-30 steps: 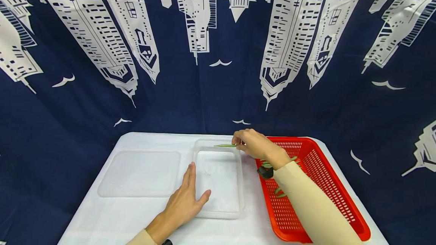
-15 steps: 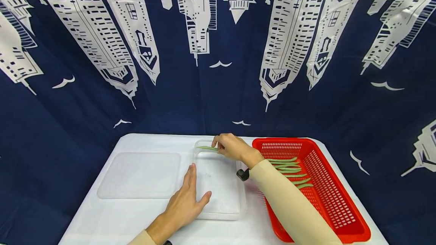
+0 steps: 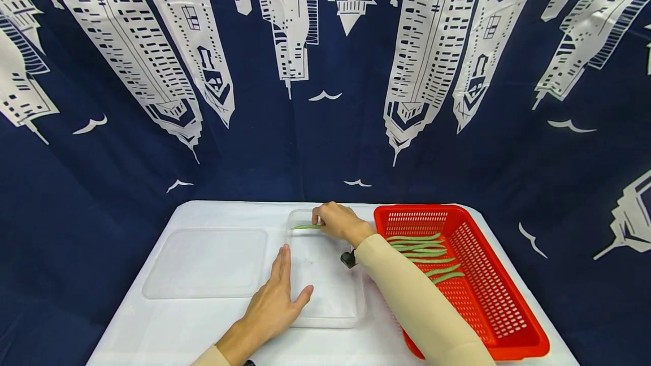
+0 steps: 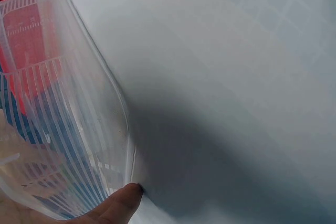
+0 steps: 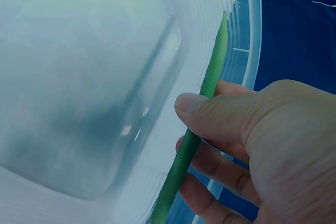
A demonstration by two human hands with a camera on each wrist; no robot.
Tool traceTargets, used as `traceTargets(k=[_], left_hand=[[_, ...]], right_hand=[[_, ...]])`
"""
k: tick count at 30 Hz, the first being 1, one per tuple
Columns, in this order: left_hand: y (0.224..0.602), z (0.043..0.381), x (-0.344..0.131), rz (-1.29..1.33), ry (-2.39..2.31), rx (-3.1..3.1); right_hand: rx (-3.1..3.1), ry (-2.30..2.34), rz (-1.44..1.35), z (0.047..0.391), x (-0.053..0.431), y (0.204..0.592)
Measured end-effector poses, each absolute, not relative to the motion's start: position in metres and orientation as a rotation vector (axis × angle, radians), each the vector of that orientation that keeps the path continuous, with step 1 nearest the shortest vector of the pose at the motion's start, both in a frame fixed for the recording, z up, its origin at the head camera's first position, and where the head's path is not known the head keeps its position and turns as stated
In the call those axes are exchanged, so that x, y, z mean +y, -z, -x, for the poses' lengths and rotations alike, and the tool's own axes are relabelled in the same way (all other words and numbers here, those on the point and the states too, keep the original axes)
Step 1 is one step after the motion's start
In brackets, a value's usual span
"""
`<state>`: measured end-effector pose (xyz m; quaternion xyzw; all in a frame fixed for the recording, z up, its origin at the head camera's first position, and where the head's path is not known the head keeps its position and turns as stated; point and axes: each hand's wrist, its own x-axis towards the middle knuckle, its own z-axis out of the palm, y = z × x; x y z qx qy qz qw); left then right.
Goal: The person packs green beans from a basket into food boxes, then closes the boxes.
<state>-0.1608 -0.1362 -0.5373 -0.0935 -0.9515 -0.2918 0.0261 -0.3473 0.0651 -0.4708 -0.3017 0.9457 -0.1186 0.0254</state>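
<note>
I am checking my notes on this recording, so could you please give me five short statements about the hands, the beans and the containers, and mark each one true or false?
1. The right hand pinches a green bean. True.
2. The left hand grips a second bean. False: it touches the clear container with its fingers straight.
3. More beans lie in the red basket. True.
4. The red basket stands left of the clear container. False: it stands on the right.
5. A flat translucent piece lies left of the clear container. True.
</note>
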Motion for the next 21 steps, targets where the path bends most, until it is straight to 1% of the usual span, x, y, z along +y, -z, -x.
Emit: traceTargets(k=[4, 13, 15, 17, 19, 20, 21], left_hand=[[0.536, 0.161, -0.136, 0.297, 0.907, -2.934], [0.536, 0.166, -0.137, 0.296, 0.888, -2.931], [0.537, 0.166, -0.136, 0.300, 0.896, -2.939], [0.538, 0.166, -0.136, 0.308, 0.908, -2.942], [0.538, 0.166, -0.136, 0.305, 0.911, -2.947], [0.539, 0.165, -0.136, 0.299, 0.907, -2.950], [0.539, 0.164, -0.137, 0.293, 0.902, -2.952]], right_hand=[[2.938, 0.337, 0.902, 0.348, 0.065, 0.473], [2.993, 0.334, 0.968, 0.358, 0.067, 0.485], [3.014, 0.320, 0.986, 0.368, 0.071, 0.499], [3.008, 0.307, 0.955, 0.363, 0.071, 0.492], [3.011, 0.295, 0.952, 0.362, 0.070, 0.493], [3.025, 0.277, 0.971, 0.365, 0.071, 0.499], [3.011, 0.279, 0.962, 0.357, 0.068, 0.491]])
